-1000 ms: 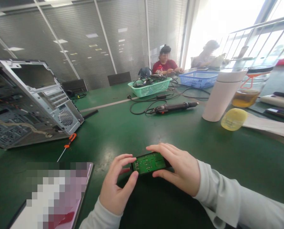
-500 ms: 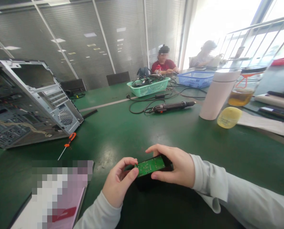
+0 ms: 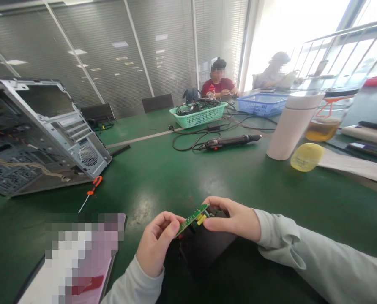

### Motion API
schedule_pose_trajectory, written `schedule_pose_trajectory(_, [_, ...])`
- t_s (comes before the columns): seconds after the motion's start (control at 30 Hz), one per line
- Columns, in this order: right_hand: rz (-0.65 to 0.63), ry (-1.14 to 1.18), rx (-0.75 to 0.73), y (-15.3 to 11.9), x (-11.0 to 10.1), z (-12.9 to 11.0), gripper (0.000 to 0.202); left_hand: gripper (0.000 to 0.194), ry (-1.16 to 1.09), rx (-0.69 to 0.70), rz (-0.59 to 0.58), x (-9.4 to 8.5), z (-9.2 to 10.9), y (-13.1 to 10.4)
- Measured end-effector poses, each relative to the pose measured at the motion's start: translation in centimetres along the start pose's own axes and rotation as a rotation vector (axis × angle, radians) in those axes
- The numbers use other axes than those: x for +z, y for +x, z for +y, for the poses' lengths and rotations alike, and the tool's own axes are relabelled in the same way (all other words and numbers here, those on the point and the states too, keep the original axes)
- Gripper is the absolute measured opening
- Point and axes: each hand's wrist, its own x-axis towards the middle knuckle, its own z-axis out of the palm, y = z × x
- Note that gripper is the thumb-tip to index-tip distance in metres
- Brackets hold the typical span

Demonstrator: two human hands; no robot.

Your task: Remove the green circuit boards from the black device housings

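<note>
A green circuit board (image 3: pixel 192 217) is tilted on edge between my two hands, with a yellow component (image 3: pixel 201 219) showing on its underside. My left hand (image 3: pixel 159 236) pinches the board's left end between thumb and fingers. At the other end, my right hand (image 3: pixel 231 217) is closed round the board, its thumb beside the yellow component. Just below lies a dark, box-like black casing (image 3: pixel 212 247); its outline fades into shadow, and I cannot tell whether the right fingers also touch it.
An open computer case (image 3: pixel 80 143) stands at left, near an orange-handled screwdriver (image 3: pixel 91 192) and a pink-and-white booklet (image 3: pixel 93 266). Ahead lie a corded power screwdriver (image 3: pixel 229 142), a green basket (image 3: pixel 201 119) and a blue basket (image 3: pixel 261 105). A pale tumbler (image 3: pixel 291 131) stands right. Two people sit beyond.
The circuit board has tipped from nearly flat to steeply tilted and come up from the black casing, baring its component side. My right hand has shifted slightly.
</note>
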Motion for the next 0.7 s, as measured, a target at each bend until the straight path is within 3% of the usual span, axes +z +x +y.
schedule_pose_trajectory(0.13, [-0.006, -0.024, -0.006, 0.1, -0.1, -0.1, 0.032, 0.027, 0.190, 0.041, -0.134, -0.3, 0.0, -0.2])
schedule_pose_trajectory(0.23, [-0.028, -0.039, 0.007, 0.0, 0.0, -0.3, 0.032, 0.042, 0.447, 0.071, -0.253, -0.4, 0.0, -0.4])
schedule_pose_trajectory(0.37, [-0.030, -0.055, 0.035, -0.4, 0.4, -0.5, 0.037, 0.042, 0.558, 0.085, -0.283, -0.2, 0.0, -0.6])
schedule_pose_trajectory(0.43, [-0.028, -0.022, 0.072, -0.7, 0.4, -0.6, 0.050, 0.036, 0.471, 0.093, -0.221, 0.0, -0.1, -0.5])
schedule_pose_trajectory(0.53, [-0.066, -0.015, 0.106, -1.0, 0.2, -0.7, 0.071, 0.026, 0.252, 0.085, 0.032, 0.1, -0.2, -0.1])
schedule_pose_trajectory(0.6, [-0.093, -0.048, 0.117, -1.0, -0.2, -0.7, 0.069, 0.025, 0.090, 0.005, 0.144, 0.0, -0.1, 0.2])
schedule_pose_trajectory(0.7, [-0.054, -0.066, 0.159, -0.6, -0.8, -0.6, 0.057, 0.028, -0.120, -0.122, 0.113, -0.2, 0.4, 0.6])
